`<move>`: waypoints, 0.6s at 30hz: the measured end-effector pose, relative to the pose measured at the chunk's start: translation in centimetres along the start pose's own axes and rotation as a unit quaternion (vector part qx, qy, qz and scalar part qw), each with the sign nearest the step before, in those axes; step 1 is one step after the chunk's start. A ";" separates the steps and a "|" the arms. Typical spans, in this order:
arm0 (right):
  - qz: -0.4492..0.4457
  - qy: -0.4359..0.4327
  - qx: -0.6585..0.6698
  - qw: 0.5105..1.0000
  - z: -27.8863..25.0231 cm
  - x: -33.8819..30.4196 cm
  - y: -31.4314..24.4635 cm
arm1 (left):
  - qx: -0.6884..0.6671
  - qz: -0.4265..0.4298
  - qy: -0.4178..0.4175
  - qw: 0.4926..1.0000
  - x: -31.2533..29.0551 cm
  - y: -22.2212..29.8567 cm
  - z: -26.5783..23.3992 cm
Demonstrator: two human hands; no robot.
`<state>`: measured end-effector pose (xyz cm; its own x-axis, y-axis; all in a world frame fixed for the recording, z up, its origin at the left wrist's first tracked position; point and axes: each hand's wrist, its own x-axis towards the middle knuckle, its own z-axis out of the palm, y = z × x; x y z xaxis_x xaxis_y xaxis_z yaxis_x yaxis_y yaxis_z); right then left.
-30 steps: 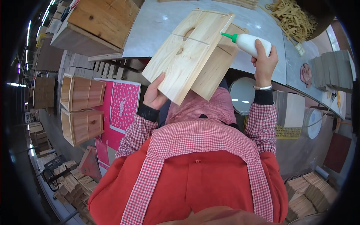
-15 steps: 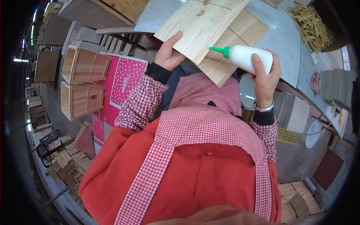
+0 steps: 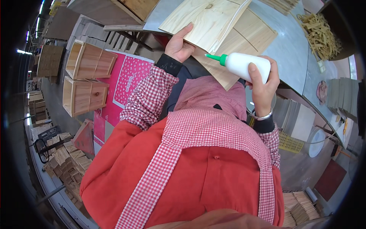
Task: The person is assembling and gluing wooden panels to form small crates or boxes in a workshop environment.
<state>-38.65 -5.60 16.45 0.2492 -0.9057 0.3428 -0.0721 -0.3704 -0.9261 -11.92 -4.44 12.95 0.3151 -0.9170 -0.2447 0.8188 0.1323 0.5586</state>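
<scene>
My left hand (image 3: 179,45) grips the near left edge of a pale wooden panel (image 3: 202,23), thumb on top and fingers underneath, holding it tilted. A white bead of glue (image 3: 226,32) runs along the panel's right edge down to its near corner. In my right hand (image 3: 264,84) is a white glue bottle (image 3: 246,66) with a green nozzle, lying sideways. Its tip points left, close by that near corner; whether they touch I cannot tell. Partly covered by the held panel, a second wooden panel (image 3: 251,32) lies over the table edge.
A grey worktable (image 3: 288,49) spans the far side, with a heap of thin wooden strips (image 3: 320,36) at the right. To my left stand two wooden boxes (image 3: 85,95) beside pink printed sheets (image 3: 131,82). A white bucket lid (image 3: 316,142) is low at the right.
The glue bottle has moved a little left and slightly down, its tip passing the panel's near corner. The glue bead now reaches that corner. My left hand and panel have shifted slightly up and right.
</scene>
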 end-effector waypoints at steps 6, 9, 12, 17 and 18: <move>0.087 0.141 0.225 0.960 -1.8 1.1 -1.3 | -0.027 0.003 -0.012 1.000 -0.3 0.6 1.4; 0.026 0.217 0.296 0.930 -4.4 3.1 -1.6 | -0.010 0.037 -0.059 0.998 -1.3 2.1 2.1; 0.000 0.270 0.282 0.921 -7.9 3.9 -1.2 | -0.026 0.064 -0.133 0.989 -1.2 4.5 6.0; -0.025 0.355 0.291 0.888 -11.4 3.3 -0.6 | 0.070 0.161 -0.279 0.944 1.1 9.9 24.8; -0.011 0.356 0.287 0.889 -11.7 3.4 -0.4 | 0.075 0.172 -0.304 0.934 2.9 11.4 29.0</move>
<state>-49.03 -10.94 19.84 -0.4458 -0.8757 0.1852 0.4808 -0.4089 -0.7757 -15.63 -16.53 41.58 0.1793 -0.8806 0.4386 0.6287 0.4455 0.6374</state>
